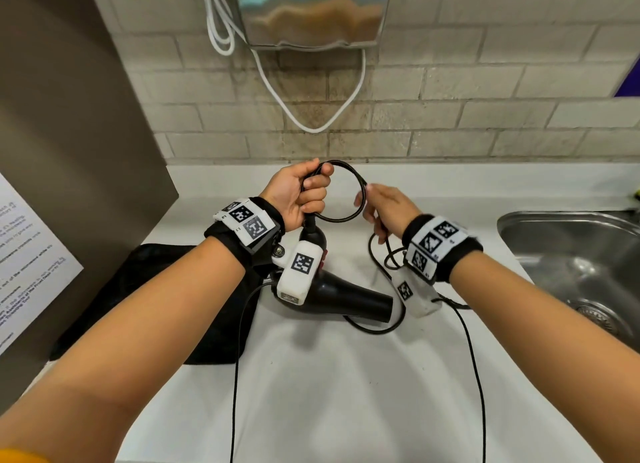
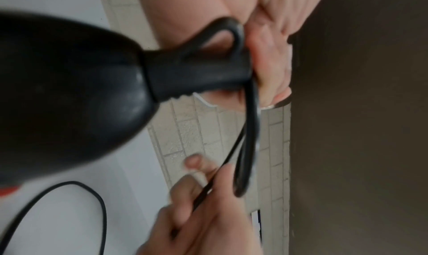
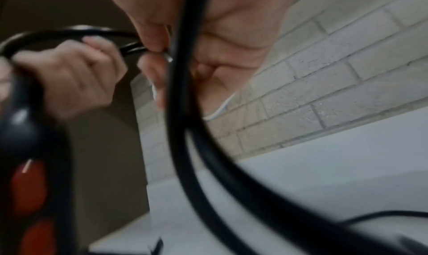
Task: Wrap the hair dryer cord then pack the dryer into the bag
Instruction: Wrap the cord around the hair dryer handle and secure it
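The black hair dryer hangs above the white counter, nozzle pointing right, red switches on its handle. My left hand grips the handle's end together with a round loop of the black cord. My right hand pinches the cord at the loop's right side, thumb and fingertip closed on it. The remaining cord trails down in loose curves on the counter. A black bag lies flat at the left, under my left forearm.
A steel sink sits at the right. A brown panel with a printed notice stands at the left. On the tiled wall hangs a metal hand dryer with white cables. Thin wrist-camera cables hang down.
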